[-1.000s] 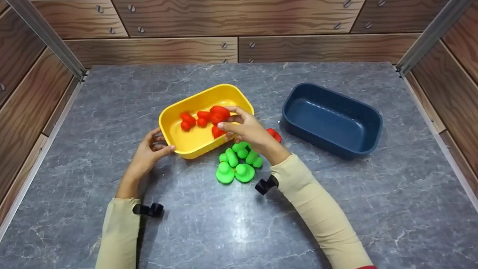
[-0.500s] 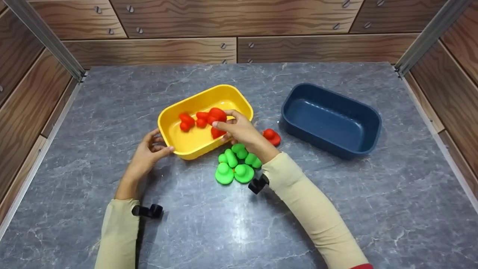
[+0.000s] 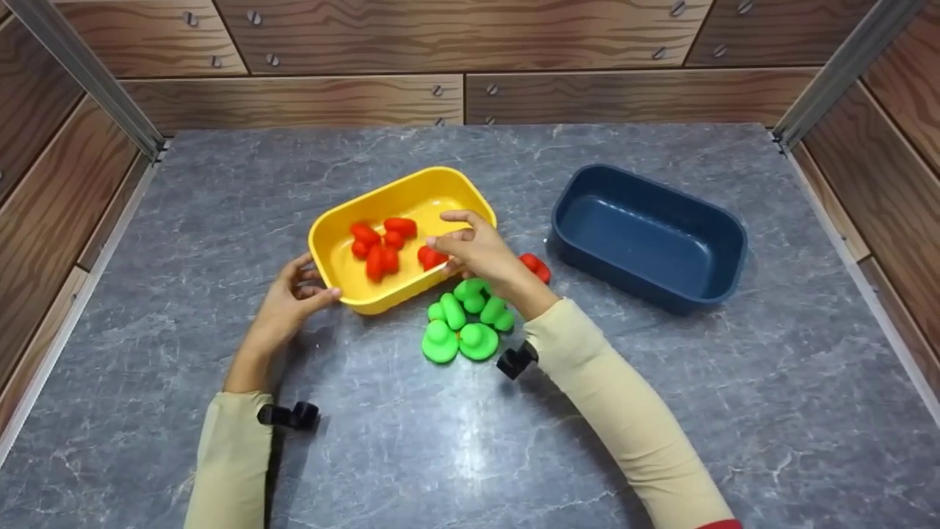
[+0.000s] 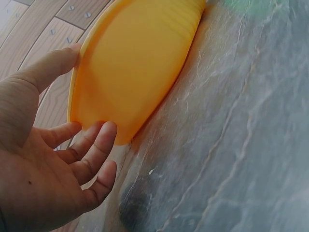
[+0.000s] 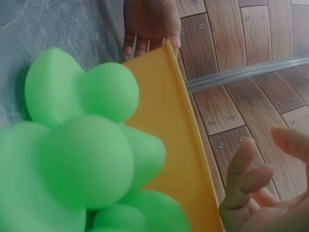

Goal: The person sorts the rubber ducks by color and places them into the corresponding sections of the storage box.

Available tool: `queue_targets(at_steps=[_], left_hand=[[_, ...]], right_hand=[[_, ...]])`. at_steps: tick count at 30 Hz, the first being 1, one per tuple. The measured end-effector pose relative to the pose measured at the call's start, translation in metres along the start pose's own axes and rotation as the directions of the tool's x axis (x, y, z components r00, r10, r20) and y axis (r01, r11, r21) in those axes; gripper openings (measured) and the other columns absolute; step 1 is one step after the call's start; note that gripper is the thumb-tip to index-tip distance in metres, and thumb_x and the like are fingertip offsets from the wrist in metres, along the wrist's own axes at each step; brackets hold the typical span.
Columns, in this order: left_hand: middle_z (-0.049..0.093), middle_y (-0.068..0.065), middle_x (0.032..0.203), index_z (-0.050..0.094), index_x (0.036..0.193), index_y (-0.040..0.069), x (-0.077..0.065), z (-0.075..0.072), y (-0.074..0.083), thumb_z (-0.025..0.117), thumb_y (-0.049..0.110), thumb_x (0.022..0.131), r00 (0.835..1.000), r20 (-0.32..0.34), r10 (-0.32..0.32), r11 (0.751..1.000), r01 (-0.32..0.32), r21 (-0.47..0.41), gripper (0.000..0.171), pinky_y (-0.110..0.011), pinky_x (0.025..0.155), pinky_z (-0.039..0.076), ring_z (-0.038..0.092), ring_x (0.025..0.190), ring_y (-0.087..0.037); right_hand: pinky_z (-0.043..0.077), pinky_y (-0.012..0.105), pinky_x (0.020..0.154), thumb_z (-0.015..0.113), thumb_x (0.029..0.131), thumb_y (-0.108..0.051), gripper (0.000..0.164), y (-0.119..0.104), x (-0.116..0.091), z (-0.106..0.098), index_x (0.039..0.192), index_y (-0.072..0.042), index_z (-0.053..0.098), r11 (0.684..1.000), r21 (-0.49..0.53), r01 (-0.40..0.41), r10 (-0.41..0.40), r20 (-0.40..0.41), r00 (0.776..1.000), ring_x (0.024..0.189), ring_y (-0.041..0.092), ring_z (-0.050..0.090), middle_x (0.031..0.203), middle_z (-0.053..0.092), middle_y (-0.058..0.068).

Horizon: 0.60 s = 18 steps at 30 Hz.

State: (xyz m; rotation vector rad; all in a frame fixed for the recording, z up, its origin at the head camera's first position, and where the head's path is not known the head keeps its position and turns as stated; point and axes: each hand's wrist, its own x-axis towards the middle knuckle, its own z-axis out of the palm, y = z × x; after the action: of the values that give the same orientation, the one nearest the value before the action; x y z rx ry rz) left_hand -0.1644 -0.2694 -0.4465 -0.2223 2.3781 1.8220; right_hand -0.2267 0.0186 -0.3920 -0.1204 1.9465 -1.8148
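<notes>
In the head view, my right hand (image 3: 477,250) is over the near right side of the yellow bin (image 3: 470,187), thumb and fingers spread apart with nothing between them. Several red rubber ducks (image 3: 382,262) lie in the bin, one just beneath those fingertips. My left hand (image 3: 286,301) touches the bin's left end from outside; the left wrist view shows its thumb at the yellow rim (image 4: 75,96) and loosely bent fingers against the wall. Several green rubber ducks (image 3: 477,340) are clustered before the bin. Another red duck (image 3: 534,268) sits on the table, partly hidden by my right wrist.
A dark blue bin (image 3: 646,286) stands to the right of the yellow one, with no ducks visible inside. Grey marbled tabletop (image 3: 404,441) lies under everything. Wood-patterned panels (image 3: 352,33) and metal posts enclose the back and sides.
My right hand has let go of a red duck, which now lies in the yellow bin left of the fingers. The right hand dipped leftward, then drew back slightly. The left hand stays put.
</notes>
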Motion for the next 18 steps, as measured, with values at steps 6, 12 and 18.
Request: queue_targets(at_steps=[6,12,18], left_hand=[[0.044,-0.022,0.137,0.023,0.152,0.005,-0.001,0.0,0.0,0.069,0.012,0.088,1.0,0.007,0.003,1.0,-0.003,-0.001,0.079,-0.012,0.08,0.047,0.056,0.09,-0.004],[0.044,-0.023,0.138,0.022,0.152,0.005,0.0,0.0,0.0,0.07,0.013,0.088,1.0,0.009,0.006,1.0,-0.006,-0.001,0.08,-0.012,0.079,0.047,0.056,0.089,-0.003],[0.045,-0.023,0.135,0.024,0.151,0.005,0.0,0.001,0.001,0.07,0.011,0.087,1.0,-0.004,0.008,1.0,-0.008,-0.02,0.078,-0.012,0.079,0.047,0.057,0.088,-0.002]], right_hand=[[0.039,0.022,0.055,0.066,0.09,-0.023,0.057,-0.002,-0.008,-0.01,0.14,-0.014,0.039,0.998,-0.041,0.037,-0.036,0.021,0.999,0.064,0.014,0.062,0.104,0.056,0.004],[0.04,0.023,0.056,0.066,0.09,-0.023,0.06,-0.005,-0.02,-0.026,0.142,-0.014,0.037,0.991,-0.093,0.099,-0.093,0.062,0.994,0.071,0.021,0.061,0.109,0.058,0.006],[0.045,0.025,0.058,0.066,0.09,-0.023,0.057,-0.005,-0.032,-0.043,0.14,-0.016,0.039,0.975,-0.167,0.147,-0.135,0.078,0.988,0.083,0.039,0.062,0.116,0.057,0.01]])
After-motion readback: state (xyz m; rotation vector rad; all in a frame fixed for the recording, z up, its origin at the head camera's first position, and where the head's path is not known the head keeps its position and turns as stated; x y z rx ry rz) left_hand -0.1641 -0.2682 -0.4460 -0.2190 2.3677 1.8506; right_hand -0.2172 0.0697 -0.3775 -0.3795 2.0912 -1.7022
